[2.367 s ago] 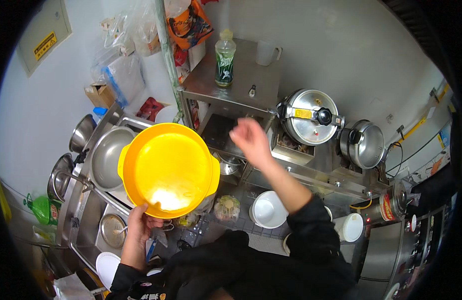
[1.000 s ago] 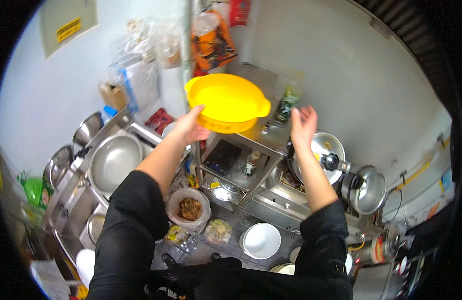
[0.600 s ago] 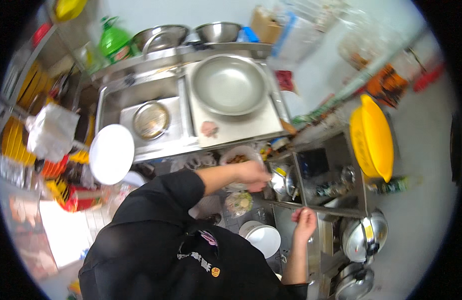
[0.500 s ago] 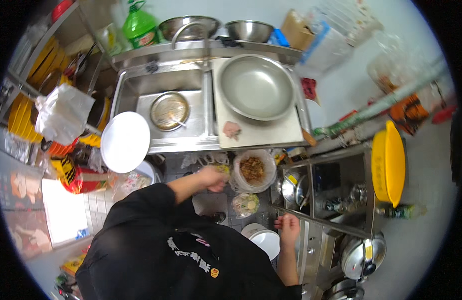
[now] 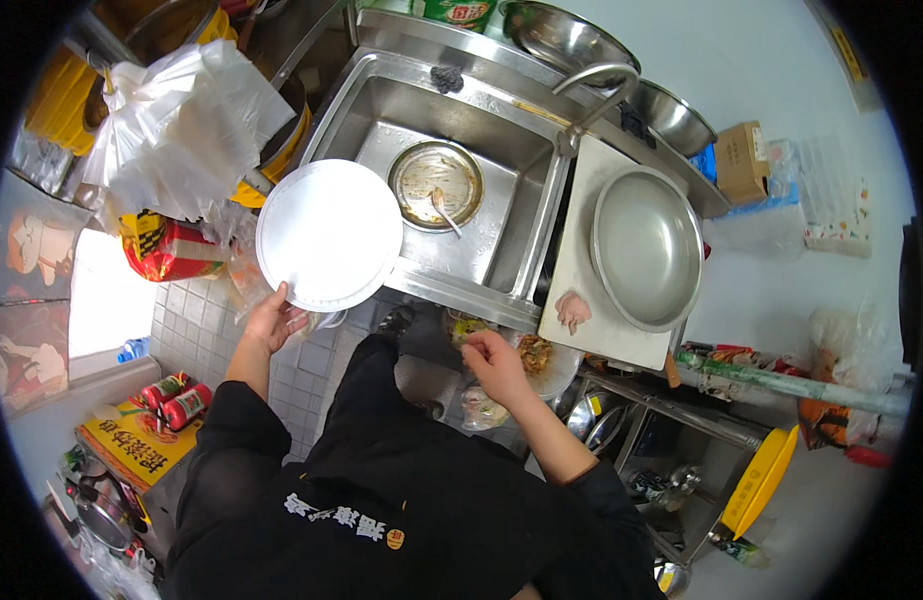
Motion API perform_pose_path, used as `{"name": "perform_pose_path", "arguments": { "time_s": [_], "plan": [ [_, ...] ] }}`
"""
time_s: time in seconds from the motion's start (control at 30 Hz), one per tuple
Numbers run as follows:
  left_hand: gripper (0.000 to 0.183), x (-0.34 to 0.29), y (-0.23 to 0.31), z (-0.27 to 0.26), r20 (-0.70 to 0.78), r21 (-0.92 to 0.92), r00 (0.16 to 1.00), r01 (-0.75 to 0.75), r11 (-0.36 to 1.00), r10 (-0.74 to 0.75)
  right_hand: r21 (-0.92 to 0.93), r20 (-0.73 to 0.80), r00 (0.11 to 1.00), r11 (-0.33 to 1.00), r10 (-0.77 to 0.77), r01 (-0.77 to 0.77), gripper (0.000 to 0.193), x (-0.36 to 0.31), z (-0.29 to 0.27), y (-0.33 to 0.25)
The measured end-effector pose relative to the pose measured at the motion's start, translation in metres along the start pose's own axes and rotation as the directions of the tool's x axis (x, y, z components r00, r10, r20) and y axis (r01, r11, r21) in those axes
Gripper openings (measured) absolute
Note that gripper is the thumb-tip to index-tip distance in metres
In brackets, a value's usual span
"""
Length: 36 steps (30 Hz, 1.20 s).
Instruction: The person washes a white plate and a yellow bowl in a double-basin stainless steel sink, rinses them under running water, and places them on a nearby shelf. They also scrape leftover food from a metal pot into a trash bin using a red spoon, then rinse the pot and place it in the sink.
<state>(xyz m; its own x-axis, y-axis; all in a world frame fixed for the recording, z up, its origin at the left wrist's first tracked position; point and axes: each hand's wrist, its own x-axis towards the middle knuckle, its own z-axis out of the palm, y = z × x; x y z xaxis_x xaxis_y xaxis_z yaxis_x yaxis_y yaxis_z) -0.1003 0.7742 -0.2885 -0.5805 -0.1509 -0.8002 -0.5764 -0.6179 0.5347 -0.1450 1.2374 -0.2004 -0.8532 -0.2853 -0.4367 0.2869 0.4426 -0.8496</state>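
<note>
My left hand (image 5: 273,322) is closed at the near left rim of a round white lid (image 5: 329,235), which overlaps the front left corner of the steel sink (image 5: 456,285). My right hand (image 5: 496,365) has its fingers curled together; whether anything is in them is hidden. It hangs in front of the sink, over a tub of brown food (image 5: 534,353) that it partly covers. Beneath and beside it are a clear bag with pale green contents (image 5: 483,408) and a yellowish-green bagged item (image 5: 464,328).
In the sink lies a round metal dish (image 5: 421,195) with a spoon. A wide metal bowl (image 5: 646,250) and a pink meat piece (image 5: 573,311) rest on a white board (image 5: 581,230). White plastic bags (image 5: 186,130) hang left. A yellow basin (image 5: 759,485) stands right.
My left hand has moved left from the bagged food to the white lid. My right hand has come up and left to the food tub. The view has turned and shifted left.
</note>
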Motion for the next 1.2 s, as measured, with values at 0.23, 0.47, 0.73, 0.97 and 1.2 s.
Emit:
{"name": "perform_pose_path", "arguments": {
  "time_s": [0.23, 0.47, 0.73, 0.97, 1.2],
  "plan": [
    [0.038, -0.018, 0.038, 0.080, 0.250, -0.048, 0.944, -0.210, 0.976, 0.216, -0.157, 0.026, 0.999, 0.987, -0.023, 0.027, 0.030, -0.002, -0.001, -0.032],
    [0.036, -0.054, 0.056, 0.174, 0.427, -0.101, 0.861, -0.258, 0.961, 0.276, 0.077, -0.125, 0.990, 0.995, 0.073, -0.063, 0.029, -0.049, -0.006, 0.013],
    [0.060, -0.132, -0.029, 0.219, 0.651, 0.317, 0.730, -0.012, 0.948, -0.208, 0.858, -0.105, 0.987, 0.513, 0.121, 0.029, 0.043, -0.157, -0.026, 0.050],
    [0.045, -0.142, -0.172, 0.284, 0.565, 0.708, 0.460, 0.156, 0.689, -0.685, 0.932, -0.360, 0.906, 0.046, 0.224, 0.359, 0.055, -0.324, -0.029, 0.119],
    [0.043, -0.105, -0.284, 0.253, 0.184, 0.943, 0.712, 0.067, 0.326, -0.678, 0.825, -0.473, 0.724, 0.542, 0.503, 0.161, 0.045, -0.359, -0.017, 0.243]
  ]
}}
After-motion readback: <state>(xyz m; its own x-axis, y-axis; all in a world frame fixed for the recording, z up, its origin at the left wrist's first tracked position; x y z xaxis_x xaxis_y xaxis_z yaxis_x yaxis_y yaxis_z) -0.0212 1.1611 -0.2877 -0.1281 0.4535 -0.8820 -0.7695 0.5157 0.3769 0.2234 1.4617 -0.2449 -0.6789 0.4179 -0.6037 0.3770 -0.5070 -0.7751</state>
